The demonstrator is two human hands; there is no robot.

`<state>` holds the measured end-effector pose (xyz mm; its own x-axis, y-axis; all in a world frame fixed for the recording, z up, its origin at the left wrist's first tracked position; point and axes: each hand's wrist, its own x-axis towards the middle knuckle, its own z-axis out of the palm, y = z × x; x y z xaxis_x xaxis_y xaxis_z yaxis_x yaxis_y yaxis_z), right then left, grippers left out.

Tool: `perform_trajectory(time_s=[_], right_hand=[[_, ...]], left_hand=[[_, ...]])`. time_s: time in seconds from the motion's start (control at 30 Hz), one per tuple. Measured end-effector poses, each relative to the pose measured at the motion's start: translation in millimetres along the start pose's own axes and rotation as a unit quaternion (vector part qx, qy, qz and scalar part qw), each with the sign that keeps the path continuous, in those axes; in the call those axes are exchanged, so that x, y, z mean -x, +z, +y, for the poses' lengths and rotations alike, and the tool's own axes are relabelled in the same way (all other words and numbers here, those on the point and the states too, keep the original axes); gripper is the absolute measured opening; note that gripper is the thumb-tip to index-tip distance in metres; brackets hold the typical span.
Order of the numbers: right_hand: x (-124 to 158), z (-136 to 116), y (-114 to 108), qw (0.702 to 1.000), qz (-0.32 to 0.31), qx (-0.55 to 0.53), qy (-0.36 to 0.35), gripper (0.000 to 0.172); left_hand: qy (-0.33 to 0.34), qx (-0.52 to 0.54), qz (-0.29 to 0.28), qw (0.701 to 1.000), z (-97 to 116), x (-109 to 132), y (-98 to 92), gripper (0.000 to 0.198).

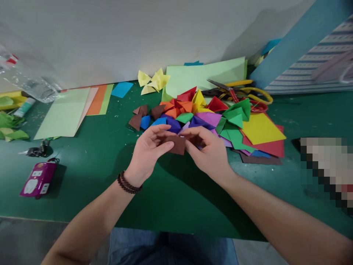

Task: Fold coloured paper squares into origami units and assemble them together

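Both my hands hover over the green tabletop (pixel 91 191), pinching a folded piece of brown origami paper (pixel 177 144) between them. My left hand (pixel 149 151), with a dark beaded bracelet (pixel 129 183) on its wrist, holds the paper's left side. My right hand (pixel 205 151) grips the right side, and its fingers hide part of the fold. Just beyond my fingertips lies a heap of folded colored paper pieces (pixel 190 116), with brown triangular folds (pixel 142 116) at its left end.
Red-handled scissors (pixel 231 90) and yellow-handled scissors (pixel 256 92) lie at the back right on colored sheets. Stacked paper sheets (pixel 64 112) lie to the left, near a plastic bottle (pixel 27 77) and a purple packet (pixel 38 179). A blurred patch (pixel 328 173) covers the right side.
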<state>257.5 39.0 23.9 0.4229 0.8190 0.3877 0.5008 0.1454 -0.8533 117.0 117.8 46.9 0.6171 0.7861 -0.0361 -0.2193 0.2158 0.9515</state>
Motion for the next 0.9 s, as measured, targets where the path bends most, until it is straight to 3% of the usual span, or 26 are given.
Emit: perform_trajectory(time_s=[0.3,0.5,0.9], right_hand=[[-0.6,-1.9,-5.0,0.994,-0.024,0.044,-0.098,0.016],[-2.2,-3.4,-4.4,0.986,-0.027,0.074,-0.145,0.006],[-0.3,-7.0,-5.4,0.987,-0.024,0.056,-0.145,0.007]], left_hand=[[-0.006,-0.013,0.045,0.999,1.0,1.1,0.3,0.026],[-0.001,-0.047,0.036,0.998,-3.7,3.7,2.7,0.023],[0.089,-0.130,0.018,0.987,-2.9,3.3,-0.5,0.013]])
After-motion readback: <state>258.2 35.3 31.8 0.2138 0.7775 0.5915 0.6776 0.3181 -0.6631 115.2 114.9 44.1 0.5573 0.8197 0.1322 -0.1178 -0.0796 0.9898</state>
